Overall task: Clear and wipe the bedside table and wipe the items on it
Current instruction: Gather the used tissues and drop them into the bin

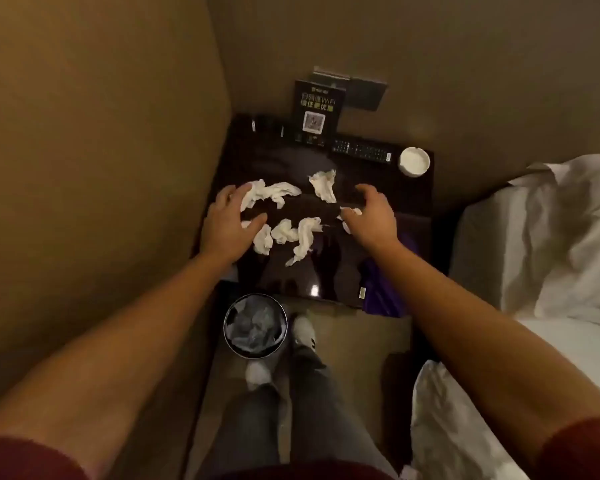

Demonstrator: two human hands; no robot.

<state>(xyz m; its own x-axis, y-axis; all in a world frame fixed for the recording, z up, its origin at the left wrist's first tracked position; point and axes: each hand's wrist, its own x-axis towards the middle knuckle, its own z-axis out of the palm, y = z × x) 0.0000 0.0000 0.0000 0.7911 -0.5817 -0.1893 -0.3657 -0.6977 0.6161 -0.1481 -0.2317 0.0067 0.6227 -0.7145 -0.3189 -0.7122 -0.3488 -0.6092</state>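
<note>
Left hand [227, 225], fingers spread, touches crumpled tissues [305, 233]; right hand [371, 216], loosely curled, nears a scrap [352, 212]. Best to sweep both inward, bunching everything between them.

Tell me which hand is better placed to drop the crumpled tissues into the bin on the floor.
Left, probably. The left hand touches a crumpled tissue, and the bin stands on that same side.

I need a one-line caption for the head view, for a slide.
Left hand and right hand reach among crumpled tissues on the dark bedside table; a waste bin stands on the floor.
</note>
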